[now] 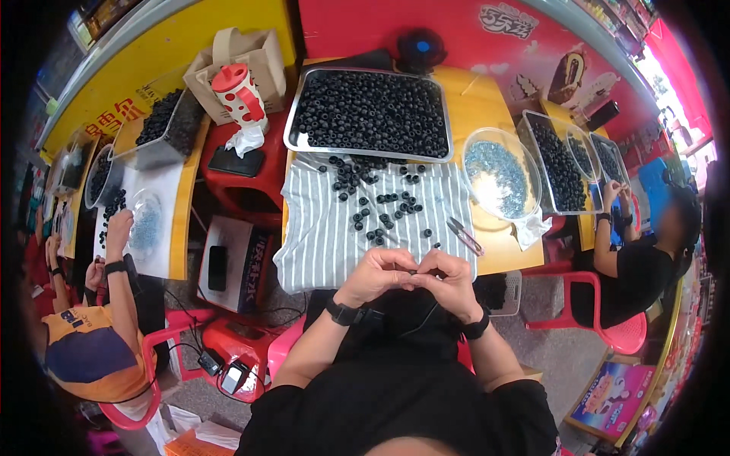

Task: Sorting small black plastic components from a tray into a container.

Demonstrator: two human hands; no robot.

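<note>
My left hand (378, 277) and my right hand (450, 281) meet fingertip to fingertip above my lap, at the near edge of a grey-and-white striped cloth (312, 228). Both are closed in a pinch around a small black piece, mostly hidden by the fingers. It looks like the small black round parts with holes (385, 220) that lie scattered over the cloth. To the right of these rests a pair of small snips (465, 235). Beyond the cloth, a metal tray (287, 125) holds a great heap of the same black parts.
Right of the tray stands a round clear tub (536, 186) of small bluish transparent pieces, with crumpled tissue (532, 230) below it. On a red stool (266, 182) at left are a spotted tumbler (242, 95) and a phone (236, 161). Other people work at tables on both sides.
</note>
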